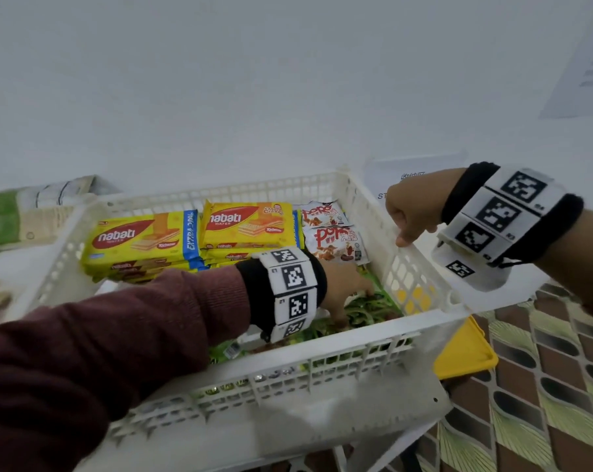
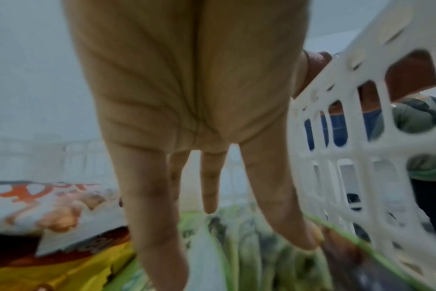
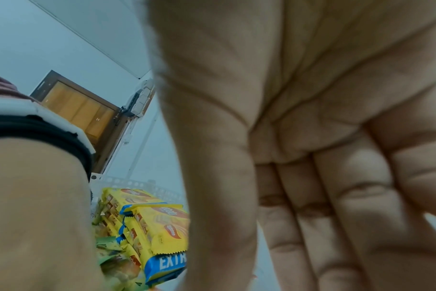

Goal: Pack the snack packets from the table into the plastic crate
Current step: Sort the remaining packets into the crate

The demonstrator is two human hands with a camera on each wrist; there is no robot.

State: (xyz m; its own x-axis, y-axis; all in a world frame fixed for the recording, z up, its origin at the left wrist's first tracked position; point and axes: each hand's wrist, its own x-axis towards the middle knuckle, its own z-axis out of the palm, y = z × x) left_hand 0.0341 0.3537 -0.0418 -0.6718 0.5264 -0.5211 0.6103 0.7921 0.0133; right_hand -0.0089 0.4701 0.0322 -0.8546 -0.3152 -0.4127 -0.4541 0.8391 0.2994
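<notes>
We have our left hand (image 1: 343,291) down inside the white plastic crate (image 1: 373,338), in its near right corner, fingers straight and spread, their tips resting on the green snack packets (image 1: 366,310) that lie flat on the crate floor; the left wrist view shows the fingers (image 2: 152,216) apart and pressing down rather than pinching, so we judge this as settling or flattening the packet just placed. Our right hand (image 1: 409,216) sits at the crate's right wall, near the far corner; its fingers appear curled over the rim (image 1: 373,212), though the head view is too blurred to tell for certain, and the right wrist view shows only palm and fingers, not the rim. Along the far side stand two stacks of yellow Nabati wafer packs (image 1: 141,240), and to their right two white popcorn packets (image 1: 336,243). A yellow object (image 1: 465,352) lies outside the crate, under its near right corner; we cannot tell what it is. The packing looks well advanced; next we would lift the left hand clear and reach for any packet left on the table (image 1: 407,178), which calls for steadying the crate meanwhile.
</notes>
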